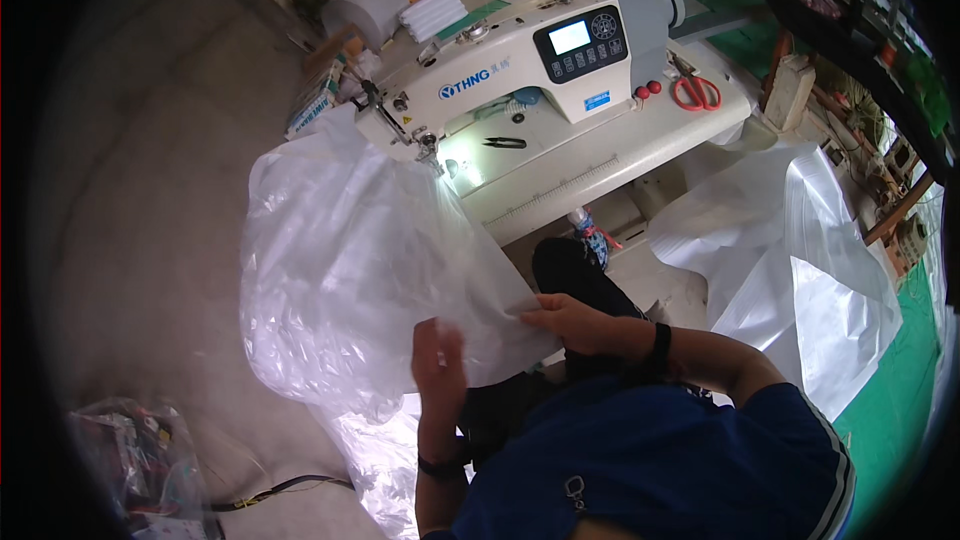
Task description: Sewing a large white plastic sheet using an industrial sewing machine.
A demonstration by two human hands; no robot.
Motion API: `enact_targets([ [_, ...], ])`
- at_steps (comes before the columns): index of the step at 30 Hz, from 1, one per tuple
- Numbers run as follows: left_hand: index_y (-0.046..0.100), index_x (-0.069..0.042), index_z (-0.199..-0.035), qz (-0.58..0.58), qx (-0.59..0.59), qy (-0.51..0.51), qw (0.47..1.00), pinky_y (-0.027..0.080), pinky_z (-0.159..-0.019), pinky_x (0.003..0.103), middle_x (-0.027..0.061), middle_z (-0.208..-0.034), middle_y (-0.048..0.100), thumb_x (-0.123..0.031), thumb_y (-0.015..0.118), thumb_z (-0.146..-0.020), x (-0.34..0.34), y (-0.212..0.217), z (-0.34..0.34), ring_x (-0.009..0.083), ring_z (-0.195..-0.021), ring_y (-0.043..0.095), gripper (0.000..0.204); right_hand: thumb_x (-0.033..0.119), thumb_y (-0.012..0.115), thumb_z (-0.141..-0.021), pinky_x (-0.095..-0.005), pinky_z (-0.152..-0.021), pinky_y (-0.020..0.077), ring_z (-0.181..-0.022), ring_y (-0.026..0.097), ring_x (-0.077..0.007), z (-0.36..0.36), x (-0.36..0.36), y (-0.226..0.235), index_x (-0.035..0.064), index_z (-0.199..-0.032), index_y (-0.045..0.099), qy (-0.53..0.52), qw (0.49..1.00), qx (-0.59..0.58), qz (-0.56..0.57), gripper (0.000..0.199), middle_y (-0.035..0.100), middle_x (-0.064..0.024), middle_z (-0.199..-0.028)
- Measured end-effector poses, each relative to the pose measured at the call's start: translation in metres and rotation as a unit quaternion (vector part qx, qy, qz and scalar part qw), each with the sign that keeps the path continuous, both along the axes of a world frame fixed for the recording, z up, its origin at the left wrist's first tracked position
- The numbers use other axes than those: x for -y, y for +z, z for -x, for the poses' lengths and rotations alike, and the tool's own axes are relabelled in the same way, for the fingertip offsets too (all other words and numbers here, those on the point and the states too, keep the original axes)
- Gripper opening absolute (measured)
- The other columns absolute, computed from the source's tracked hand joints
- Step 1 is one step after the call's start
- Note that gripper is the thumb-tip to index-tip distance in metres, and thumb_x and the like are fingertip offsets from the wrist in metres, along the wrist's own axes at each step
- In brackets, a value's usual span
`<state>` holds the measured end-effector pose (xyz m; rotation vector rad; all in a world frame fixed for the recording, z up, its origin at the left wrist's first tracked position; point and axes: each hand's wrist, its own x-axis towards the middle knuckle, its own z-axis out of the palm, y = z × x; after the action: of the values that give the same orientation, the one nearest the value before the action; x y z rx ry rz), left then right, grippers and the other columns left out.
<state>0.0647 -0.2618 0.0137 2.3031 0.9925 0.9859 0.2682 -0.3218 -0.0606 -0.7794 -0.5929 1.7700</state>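
Note:
A large translucent white plastic sheet (pixel 350 250), bunched and puffed up, hangs off the left end of the sewing machine's bed. Its upper part reaches under the lit needle area of the white sewing machine (pixel 520 60). At the sheet's near right edge, my right hand (pixel 570 322) pinches the plastic between thumb and fingers. My left hand (pixel 438 355) is raised in front of the sheet's lower part. Motion smears its fingers, so whether it grips any plastic does not show.
On the machine table (pixel 570 175) lie black thread snips (pixel 505 143), red-handled scissors (pixel 696 93) and two red balls (pixel 648 90). More plastic sheeting (pixel 790 260) drapes at the right. A dark cable (pixel 290 485) and a filled clear bag (pixel 140 460) are on the floor at lower left.

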Motion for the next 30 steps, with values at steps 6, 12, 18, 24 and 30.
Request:
enact_targets([
  [6,0.053,-0.002,-0.106,-0.138,-0.081,-0.01,0.987,0.035,-0.099,0.049,0.0194,-0.121,0.051,-0.012,0.067,-0.071,0.026,0.01,-0.041,0.0336,-0.119,0.045,0.039,0.015,0.05,-0.093,-0.0313,-0.085,0.0497,-0.094,0.061,-0.0164,0.002,0.001,-0.006,0.0009,-0.121,0.052,-0.011,1.0,-0.022,-0.012,0.032,0.061,-0.0076,-0.107],
  [12,0.058,-0.005,-0.086,-0.253,-0.212,-0.187,0.925,0.036,-0.1,0.048,0.0132,-0.113,0.059,-0.01,0.064,-0.076,0.023,-0.009,-0.041,0.0308,-0.114,0.051,0.013,0.02,0.051,-0.093,-0.031,-0.081,0.0502,-0.092,0.06,-0.0162,-0.003,0.004,-0.014,0.0012,-0.116,0.053,-0.016,0.997,-0.067,-0.022,0.029,0.06,-0.0075,-0.104],
  [18,0.057,-0.005,-0.079,-0.245,-0.185,-0.247,0.919,0.043,-0.095,0.047,0.0105,-0.103,0.063,-0.011,0.065,-0.074,0.026,-0.008,-0.046,0.0263,-0.104,0.059,0.011,0.025,0.053,-0.092,-0.0303,-0.072,0.0507,-0.082,0.06,-0.0157,-0.006,0.008,0.013,0.0025,-0.105,0.055,-0.056,0.998,0.011,-0.014,0.026,0.059,-0.0055,-0.093],
  [24,0.059,-0.004,-0.089,-0.206,-0.161,-0.23,0.937,0.043,-0.088,0.047,0.0114,-0.096,0.061,-0.014,0.068,-0.07,0.031,-0.002,-0.029,0.0291,-0.096,0.058,0.024,0.018,0.046,-0.091,-0.0299,-0.065,0.0501,-0.075,0.061,-0.0157,-0.001,0.013,0.005,-0.001,-0.107,0.052,-0.089,0.961,0.246,-0.091,0.025,0.059,-0.009,-0.083],
  [30,0.059,-0.005,-0.097,-0.236,-0.203,0.165,0.936,0.041,-0.077,0.043,0.0084,-0.083,0.058,-0.012,0.06,-0.074,-0.04,-0.119,0.076,0.0278,-0.081,0.055,0.025,0.014,0.044,-0.09,-0.0347,-0.049,0.0487,-0.052,0.061,-0.0239,0.014,0.031,0.019,-0.0007,-0.131,0.035,-0.193,0.907,0.334,-0.167,0.045,0.06,-0.0154,-0.076],
])
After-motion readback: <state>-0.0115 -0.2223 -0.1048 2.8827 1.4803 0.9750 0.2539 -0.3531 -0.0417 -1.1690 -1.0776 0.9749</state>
